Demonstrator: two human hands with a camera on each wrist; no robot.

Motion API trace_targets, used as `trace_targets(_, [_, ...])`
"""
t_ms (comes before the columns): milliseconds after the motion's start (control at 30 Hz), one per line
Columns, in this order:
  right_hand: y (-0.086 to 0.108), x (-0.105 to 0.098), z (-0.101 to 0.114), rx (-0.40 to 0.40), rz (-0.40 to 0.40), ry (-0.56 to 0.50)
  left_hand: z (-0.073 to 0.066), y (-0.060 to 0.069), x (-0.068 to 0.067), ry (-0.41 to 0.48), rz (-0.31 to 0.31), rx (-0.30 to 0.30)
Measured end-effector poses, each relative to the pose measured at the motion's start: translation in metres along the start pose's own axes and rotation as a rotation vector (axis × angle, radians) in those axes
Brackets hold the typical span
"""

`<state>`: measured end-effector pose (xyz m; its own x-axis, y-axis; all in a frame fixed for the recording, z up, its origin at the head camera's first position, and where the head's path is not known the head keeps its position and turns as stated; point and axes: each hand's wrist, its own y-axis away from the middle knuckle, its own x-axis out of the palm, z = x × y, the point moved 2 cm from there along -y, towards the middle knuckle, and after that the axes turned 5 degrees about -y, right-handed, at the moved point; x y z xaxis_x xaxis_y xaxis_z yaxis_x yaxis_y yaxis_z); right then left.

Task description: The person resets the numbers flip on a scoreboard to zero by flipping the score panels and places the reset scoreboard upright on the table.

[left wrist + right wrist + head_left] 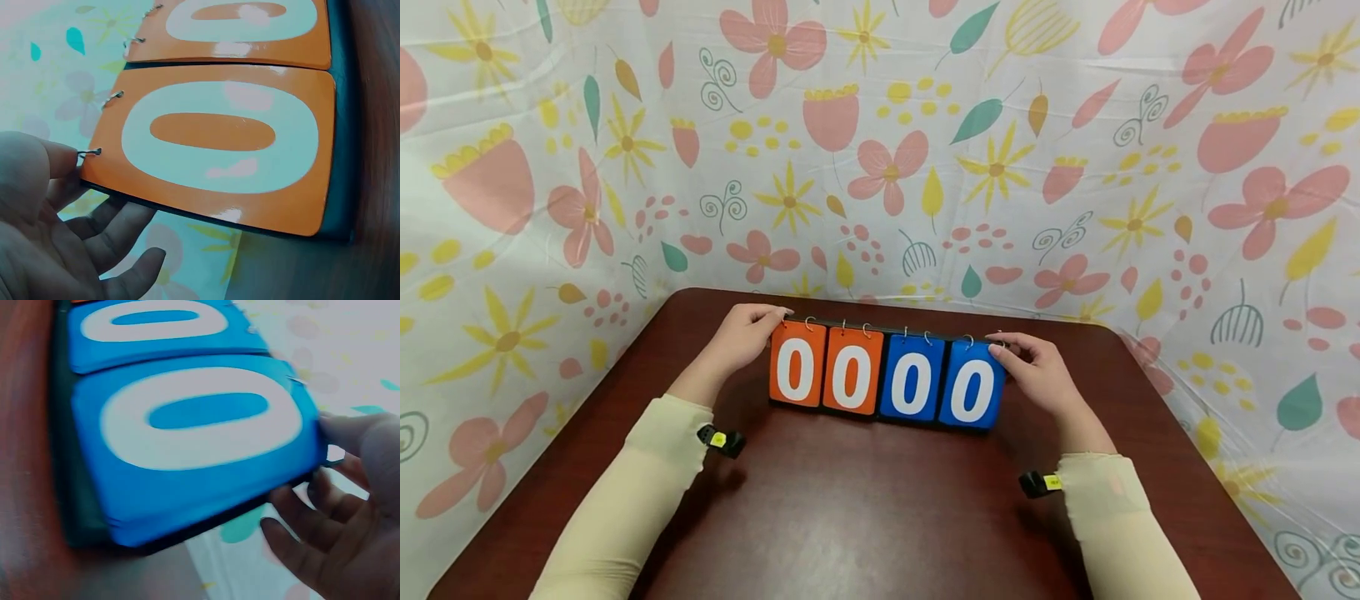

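A flip scoreboard with two orange and two blue number cards, each showing a white 0, stands tilted on the table, its cards hung on metal rings. My left hand pinches its upper left corner, thumb at the front beside a ring and fingers behind the orange card. At the upper right corner my right hand holds the board, with the thumb on the edge of the blue card and fingers behind. The board's back is hidden.
The dark reddish-brown table has rounded back corners. A white curtain printed with flowers surrounds it at the back and both sides. Black straps with yellow labels sit at both wrists.
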<state>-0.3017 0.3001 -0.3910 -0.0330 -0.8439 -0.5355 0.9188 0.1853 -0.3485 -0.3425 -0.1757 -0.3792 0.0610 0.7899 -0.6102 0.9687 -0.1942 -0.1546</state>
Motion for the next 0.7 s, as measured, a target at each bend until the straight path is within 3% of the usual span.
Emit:
trace_targets(233, [-0.002,0.01,-0.008,0.049,-0.08,-0.104,-0.004,0.009,0.005,-0.003,-0.033,-0.023])
trace_targets(500, [0.005,0.008,0.026,0.036,-0.096,-0.078,-0.007,0.008,0.005,-0.002,-0.049,0.008])
trace_targets(700, [0.008,0.009,0.03,0.042,-0.094,-0.072,-0.005,0.009,0.003,-0.005,-0.022,-0.019])
